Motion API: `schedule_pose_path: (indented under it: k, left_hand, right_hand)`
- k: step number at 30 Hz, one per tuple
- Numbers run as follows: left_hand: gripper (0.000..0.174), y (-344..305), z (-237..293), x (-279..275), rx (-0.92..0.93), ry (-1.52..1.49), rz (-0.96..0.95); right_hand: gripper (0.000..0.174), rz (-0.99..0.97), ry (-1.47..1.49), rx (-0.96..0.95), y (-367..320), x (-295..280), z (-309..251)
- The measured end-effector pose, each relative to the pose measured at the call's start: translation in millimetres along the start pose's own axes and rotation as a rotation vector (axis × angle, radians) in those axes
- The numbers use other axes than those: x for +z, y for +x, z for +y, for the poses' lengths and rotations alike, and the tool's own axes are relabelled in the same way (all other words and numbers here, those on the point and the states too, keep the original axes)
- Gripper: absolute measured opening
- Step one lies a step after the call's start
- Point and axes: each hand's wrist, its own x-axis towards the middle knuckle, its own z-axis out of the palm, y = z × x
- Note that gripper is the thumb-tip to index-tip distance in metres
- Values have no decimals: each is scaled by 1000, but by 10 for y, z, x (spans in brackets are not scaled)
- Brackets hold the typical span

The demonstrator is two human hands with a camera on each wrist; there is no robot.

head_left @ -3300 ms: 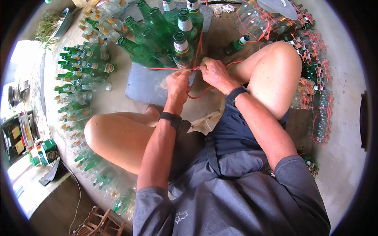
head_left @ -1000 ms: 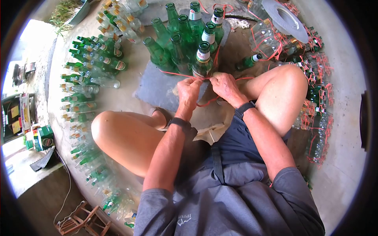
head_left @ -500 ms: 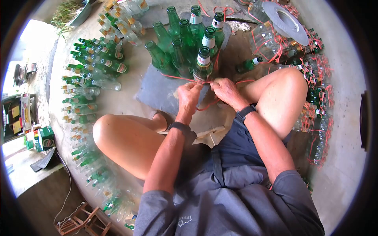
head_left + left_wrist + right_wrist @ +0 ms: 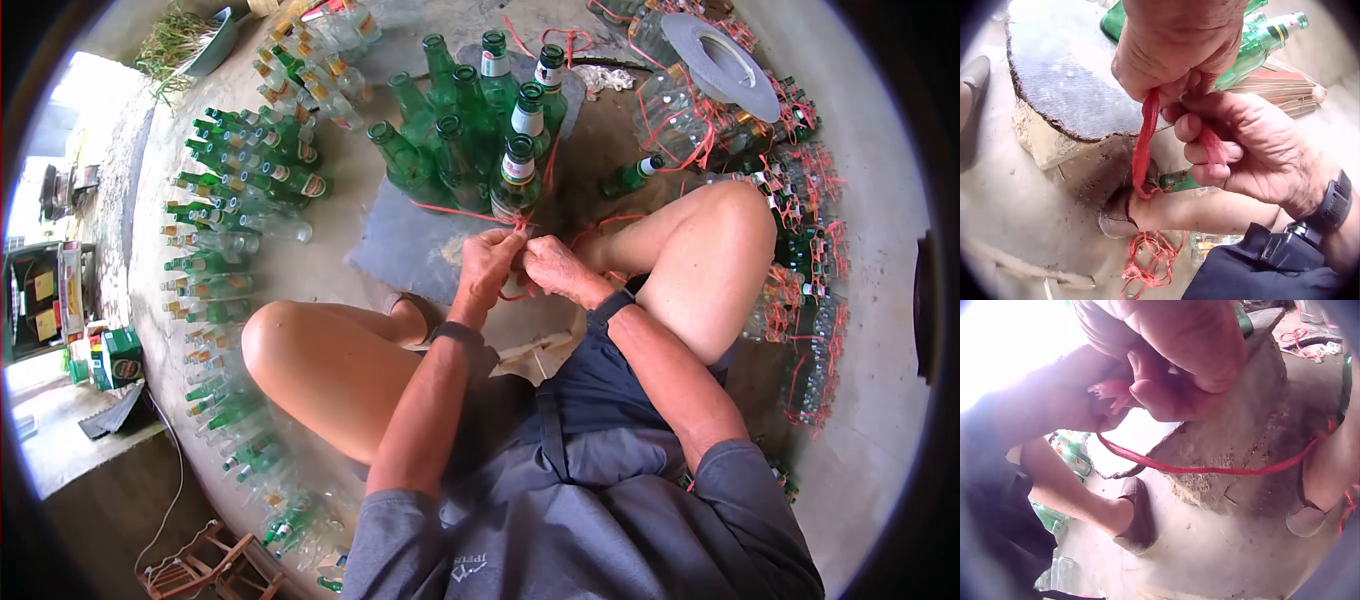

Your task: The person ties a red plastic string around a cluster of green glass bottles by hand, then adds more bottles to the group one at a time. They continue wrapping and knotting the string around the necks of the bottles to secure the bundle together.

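Note:
Green glass bottles (image 4: 463,170) stand bunched on a grey slab (image 4: 395,235), with red plastic string (image 4: 455,211) running around them low down. Just in front of the nearest bottle (image 4: 516,180), my two hands meet at the string. My left hand (image 4: 487,266) pinches a strand, which hangs below its fingers as a flat red ribbon (image 4: 1143,147) in the left wrist view. Curled fingers of my right hand (image 4: 560,268) hold a short red end (image 4: 1212,147). From the hands, a long strand (image 4: 1210,470) sags toward a foot in the right wrist view.
Rows of bottles (image 4: 245,170) line the floor at left. A single green bottle (image 4: 630,176) lies at right, near string-tied bottle bundles (image 4: 680,115) and a grey ring-shaped disc (image 4: 722,68). Loose red string (image 4: 1157,259) lies by a foot. Bent knees flank the hands.
The right hand has come in against the left and turned, its fingers now lower and curled. Both hands sit slightly lower in the view. The bottles keep their arrangement.

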Motion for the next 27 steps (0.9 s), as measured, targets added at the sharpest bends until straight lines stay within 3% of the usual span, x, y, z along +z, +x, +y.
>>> schedule_pose_path:
  k: [4,6,11,15,18,27]
  left_hand:
    - [28,-24,54,-7,-12,38,22]
    - [29,-22,58,-8,-14,50,38]
    - [29,-12,50,-31,44,89,42]
    - [29,-72,90,6,43,110,58]
    - [31,-69,84,13,73,122,58]
    - [32,-106,65,-2,111,200,15]
  right_hand:
    - [31,-62,-49,127,-85,-83,-120]
    - [28,50,-40,194,-28,-123,-41]
    - [17,109,499,133,77,-190,107]
    - [28,120,462,94,32,-214,-86]
    - [19,124,574,149,11,-199,-127]
    - [21,171,553,135,187,-146,94]
